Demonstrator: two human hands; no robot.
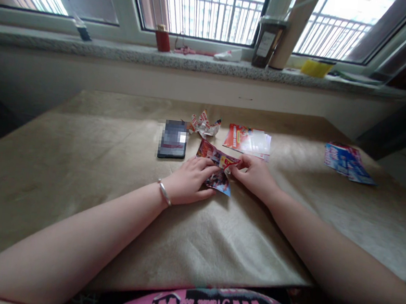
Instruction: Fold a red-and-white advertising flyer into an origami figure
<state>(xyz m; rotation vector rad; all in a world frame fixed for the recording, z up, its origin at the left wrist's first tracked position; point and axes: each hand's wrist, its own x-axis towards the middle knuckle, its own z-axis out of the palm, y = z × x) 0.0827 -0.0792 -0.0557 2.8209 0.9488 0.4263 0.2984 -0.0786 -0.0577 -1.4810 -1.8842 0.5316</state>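
A colourful printed packet point(218, 179), red with blue and yellow parts, lies on the table in front of me. My left hand point(195, 176), a silver bangle at its wrist, rests on the left side of the packet with fingers stretched over it and thumb apart. At the upper right corner, my right hand point(251, 173) pinches the packet's edge between thumb and fingers. That edge looks bent and partly torn, with a pale bit showing. What is inside the packet, if anything, is hidden.
Beyond the packet lie a phone point(173, 140), a crumpled wrapper point(206, 124) and red-and-white printed papers point(249, 140). Several blue printed packets point(349, 162) lie at the right. The windowsill point(119, 52) holds a red can point(162, 39) and a dark container point(268, 43).
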